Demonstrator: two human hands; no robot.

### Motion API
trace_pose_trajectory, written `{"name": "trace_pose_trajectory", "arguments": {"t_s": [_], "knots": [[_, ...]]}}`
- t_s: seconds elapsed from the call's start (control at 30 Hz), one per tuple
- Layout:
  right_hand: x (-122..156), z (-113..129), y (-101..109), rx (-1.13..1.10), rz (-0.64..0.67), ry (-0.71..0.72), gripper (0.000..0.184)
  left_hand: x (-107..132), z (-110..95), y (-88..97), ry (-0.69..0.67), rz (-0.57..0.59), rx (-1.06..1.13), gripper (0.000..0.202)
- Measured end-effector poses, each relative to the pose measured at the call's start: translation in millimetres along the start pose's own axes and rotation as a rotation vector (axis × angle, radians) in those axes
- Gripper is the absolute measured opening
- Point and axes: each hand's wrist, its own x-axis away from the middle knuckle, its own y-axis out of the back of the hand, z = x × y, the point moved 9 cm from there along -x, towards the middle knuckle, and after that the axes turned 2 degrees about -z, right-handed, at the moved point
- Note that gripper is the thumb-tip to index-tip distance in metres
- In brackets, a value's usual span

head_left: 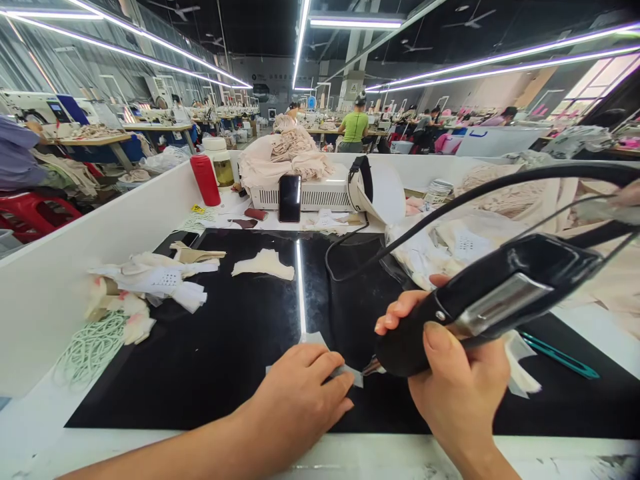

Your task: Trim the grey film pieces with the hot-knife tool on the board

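Observation:
My right hand [460,380] is wrapped round a black corded handheld tool [400,343] with a silver panel on its side. The tool's narrow metal tip [373,366] is at the right end of a small pale grey piece of fabric [353,375]. My left hand [305,393] lies over that piece with its fingers stretched out, pressing it onto the black mat [215,360]. The left hand covers much of the piece. A cream cut piece [264,265] lies flat farther back on the mat. Beside my right hand are a few white pieces [523,367].
Teal thread snips [560,355] lie at the right. Labelled cloth bundles [165,279] and green cord [95,347] sit at the left. Behind stand a red bottle [205,180], a phone [289,199] and a lamp [385,193]. The tool's cable [425,223] arches overhead. People work at tables beyond.

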Motion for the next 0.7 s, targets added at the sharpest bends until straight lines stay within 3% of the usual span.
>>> {"name": "trace_pose_trajectory", "arguments": {"t_s": [0.7], "knots": [[-3.0, 6.6, -4.1, -0.033, -0.037, -0.019, 0.039, 0.2, 6.8, -9.1, -0.004, 0.053, -0.007, 0.023]]}}
